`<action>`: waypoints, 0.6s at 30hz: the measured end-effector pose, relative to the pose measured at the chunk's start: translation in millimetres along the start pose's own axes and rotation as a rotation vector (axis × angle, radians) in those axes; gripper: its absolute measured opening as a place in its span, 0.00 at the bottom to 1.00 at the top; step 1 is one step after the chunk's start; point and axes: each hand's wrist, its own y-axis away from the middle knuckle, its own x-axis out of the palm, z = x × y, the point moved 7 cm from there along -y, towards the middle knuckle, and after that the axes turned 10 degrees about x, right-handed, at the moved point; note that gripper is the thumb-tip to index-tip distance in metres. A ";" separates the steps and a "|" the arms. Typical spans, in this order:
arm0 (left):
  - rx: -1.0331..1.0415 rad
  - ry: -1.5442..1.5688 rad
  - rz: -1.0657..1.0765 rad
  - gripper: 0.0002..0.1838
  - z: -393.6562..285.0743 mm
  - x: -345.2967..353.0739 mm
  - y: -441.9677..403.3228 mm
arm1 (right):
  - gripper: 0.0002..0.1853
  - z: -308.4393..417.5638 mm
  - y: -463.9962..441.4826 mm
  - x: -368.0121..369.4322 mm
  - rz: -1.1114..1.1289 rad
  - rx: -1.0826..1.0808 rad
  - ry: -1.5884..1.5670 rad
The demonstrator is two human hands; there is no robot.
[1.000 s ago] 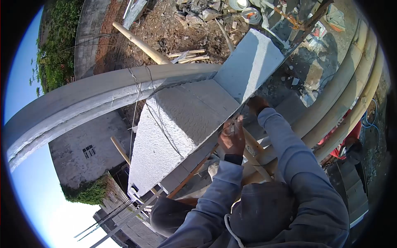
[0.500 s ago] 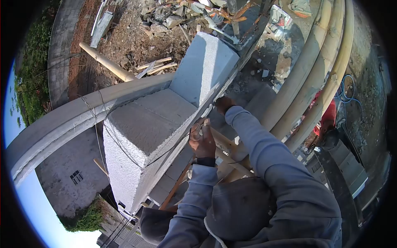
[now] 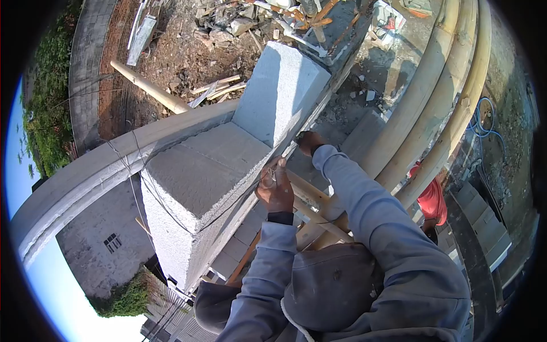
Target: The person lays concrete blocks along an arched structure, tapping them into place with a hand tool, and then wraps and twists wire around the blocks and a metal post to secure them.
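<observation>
My left hand (image 3: 275, 187) is closed beside the wall's near edge, thumb up, with its fingers at a thin dark cord (image 3: 223, 212). That cord runs over the corner of a pale lightweight block (image 3: 219, 162). Farther along the same edge, my right hand (image 3: 309, 142) is closed with its fingers curled against the wall; what they hold is hidden. Just beyond my hands, another pale block (image 3: 285, 85) stands higher on the wall. A narrow grey strip (image 3: 322, 105) lies along the wall's edge.
Thick bamboo poles (image 3: 424, 97) curve past on the right. A concrete beam (image 3: 74, 182) extends left from the blocks. Rubble (image 3: 228, 28) covers the ground beyond. A person in a red shirt (image 3: 431, 199) is lower right, near stacked blocks (image 3: 484, 228). Capped heads show below me.
My left hand has shifted slightly left and down, its thumb more upright. The right hand stays nearly in place. The person in red shows more fully below the bamboo.
</observation>
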 end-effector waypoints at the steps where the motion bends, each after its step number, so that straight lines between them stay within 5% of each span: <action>1: -0.010 0.006 -0.007 0.12 1.9 0.5 0.7 | 0.15 -2.1 2.8 -3.5 0.002 0.053 -0.093; 10: 0.068 -0.106 -0.014 0.15 2.4 -3.3 -3.1 | 0.25 7.1 55.4 -53.5 -0.089 0.062 -0.053; 18: -0.042 0.012 -0.005 0.14 1.9 -1.2 -2.5 | 0.15 41.7 129.8 -93.0 -0.329 -0.319 -0.113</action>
